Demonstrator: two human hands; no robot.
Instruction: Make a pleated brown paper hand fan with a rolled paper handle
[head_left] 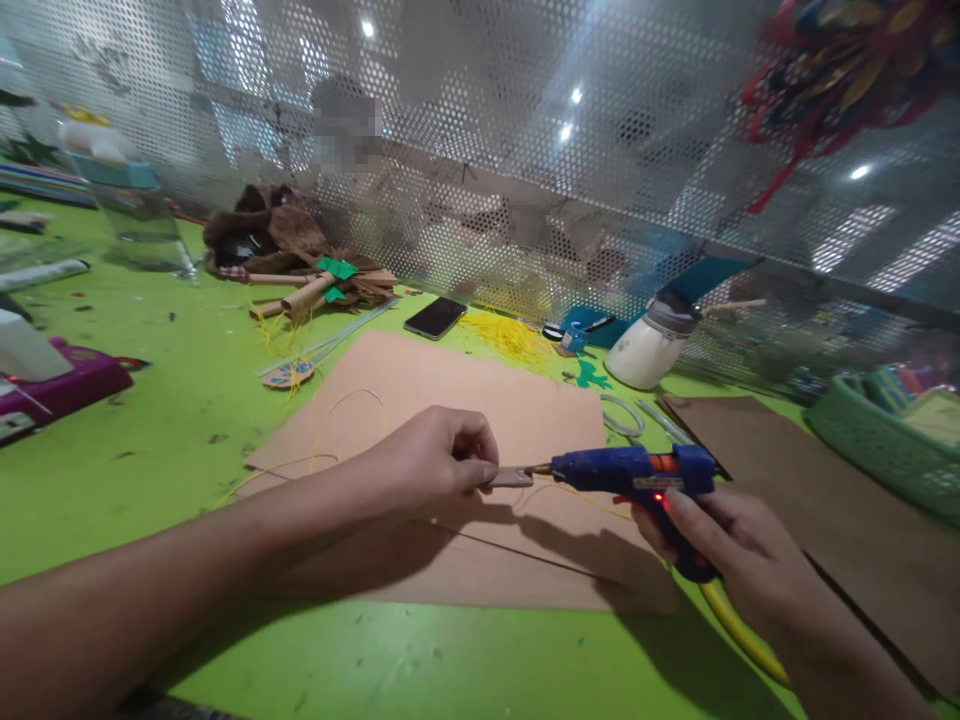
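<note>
My right hand is closed round the handle of a blue hot glue gun, whose small red light is lit. The gun lies level, its metal nozzle pointing left. Between the fingertips of my left hand is a small strip of brown cardboard, and the nozzle is at the strip's right end. Whether the tip touches it, I cannot tell. Under both hands lies a large sheet of tan paper, with thin yellow strands across its left part.
Behind the sheet lie a phone, yellow shreds and rolled brown paper tubes. A white jar and a green basket stand right. Left are a purple power strip and a clear bottle. A perforated metal screen bounds the back.
</note>
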